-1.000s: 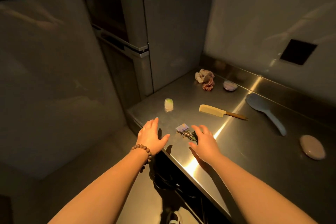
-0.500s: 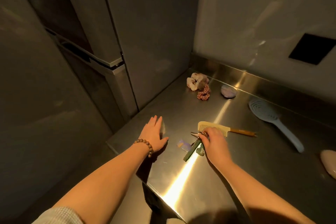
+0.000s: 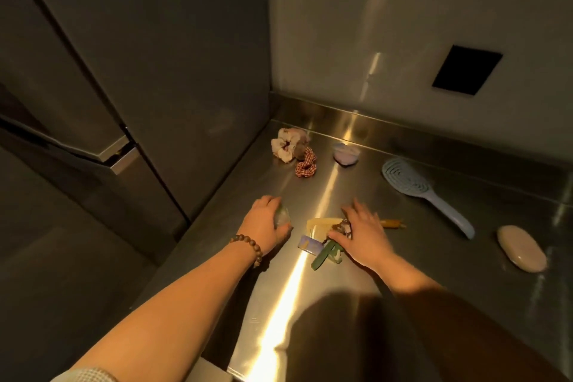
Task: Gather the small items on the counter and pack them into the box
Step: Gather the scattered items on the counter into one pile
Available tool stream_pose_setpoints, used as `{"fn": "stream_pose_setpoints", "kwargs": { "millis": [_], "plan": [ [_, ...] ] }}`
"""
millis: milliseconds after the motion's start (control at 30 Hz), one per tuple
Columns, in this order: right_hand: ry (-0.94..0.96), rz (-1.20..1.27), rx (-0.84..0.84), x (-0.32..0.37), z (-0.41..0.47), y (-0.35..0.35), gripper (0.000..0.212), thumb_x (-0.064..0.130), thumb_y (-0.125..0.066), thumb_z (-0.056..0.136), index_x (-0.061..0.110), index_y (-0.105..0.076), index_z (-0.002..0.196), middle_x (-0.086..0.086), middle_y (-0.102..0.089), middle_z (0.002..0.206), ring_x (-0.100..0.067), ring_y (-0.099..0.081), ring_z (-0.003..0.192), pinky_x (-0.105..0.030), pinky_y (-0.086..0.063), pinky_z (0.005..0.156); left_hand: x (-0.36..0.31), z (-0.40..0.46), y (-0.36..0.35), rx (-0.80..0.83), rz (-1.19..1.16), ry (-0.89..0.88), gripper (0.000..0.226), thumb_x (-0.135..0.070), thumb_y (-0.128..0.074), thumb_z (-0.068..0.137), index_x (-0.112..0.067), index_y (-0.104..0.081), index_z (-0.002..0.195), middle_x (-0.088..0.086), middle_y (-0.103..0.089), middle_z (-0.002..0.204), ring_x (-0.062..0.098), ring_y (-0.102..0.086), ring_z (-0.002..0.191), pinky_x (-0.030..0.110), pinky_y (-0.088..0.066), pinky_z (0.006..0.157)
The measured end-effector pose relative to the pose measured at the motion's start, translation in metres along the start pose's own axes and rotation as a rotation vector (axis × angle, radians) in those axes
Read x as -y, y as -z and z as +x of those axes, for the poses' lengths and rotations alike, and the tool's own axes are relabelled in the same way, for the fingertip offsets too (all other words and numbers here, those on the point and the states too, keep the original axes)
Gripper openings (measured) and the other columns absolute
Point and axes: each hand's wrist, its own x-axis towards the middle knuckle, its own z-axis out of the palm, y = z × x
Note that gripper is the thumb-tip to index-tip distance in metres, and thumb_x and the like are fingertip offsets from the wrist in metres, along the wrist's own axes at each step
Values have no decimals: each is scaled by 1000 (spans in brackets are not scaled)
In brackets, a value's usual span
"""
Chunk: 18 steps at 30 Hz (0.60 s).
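While both hands work the near edge of the steel bench [image 3: 434, 257], the gather is only starting — no box is in view. The left hand [image 3: 266, 222] has its fingers curled round a small pale-green item [image 3: 282, 216], gripping it near the bench's left edge. The right hand [image 3: 362, 234] pinches a cluster of hair clips [image 3: 341, 228] under thumb and fingers, green clip [image 3: 325, 254] hanging out below; how tightly they are held is hard to tell in this dim light. The comb [image 3: 322, 225] lies right under the right hand's fingers, long axis running left-right, teeth end toward the left hand, wooden handle [image 3: 392, 223] poking out to the right — the right hand is nearer. A purple clip [image 3: 310, 245] sits between the two hands. Farther back: scrunchies [image 3: 293, 149], a lilac dish [image 3: 345, 155], blue hairbrush [image 3: 415, 187], pink oval case [image 3: 521, 253], all well apart from the hands.
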Motion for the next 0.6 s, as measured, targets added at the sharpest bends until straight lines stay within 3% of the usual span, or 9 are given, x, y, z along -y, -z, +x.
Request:
{"fn": "stream_pose_setpoints", "kwargs": {
  "millis": [100,233,600],
  "plan": [
    [-2,-86,30,2,1,-3,78,66,-49,82,22,-31,144,-4,-29,153,-23,-23,142,-46,-12,117,-1,4,-6,27,-24,-27,65,-43,-61,81,-14,-40,135,7,-45,133,22,-41,121,33,-37,100],
    [22,-151,-27,5,-1,1,65,65,-54,78,26,-49,130,-2,-51,127,-22,-42,119,-38,-33,98,-1,1,-11,65,-62,-46,63,-43,-61,81,-15,-42,134,6,-46,131,21,-43,119,32,-39,99],
    [-49,-131,-54,17,-11,0,45,58,-54,83,16,-55,101,-6,-59,103,-24,-57,96,-36,-41,80,0,-3,-6,73,-115,-71,63,-43,-60,81,-17,-41,135,4,-46,132,21,-43,119,35,-42,97]
  ]
}}
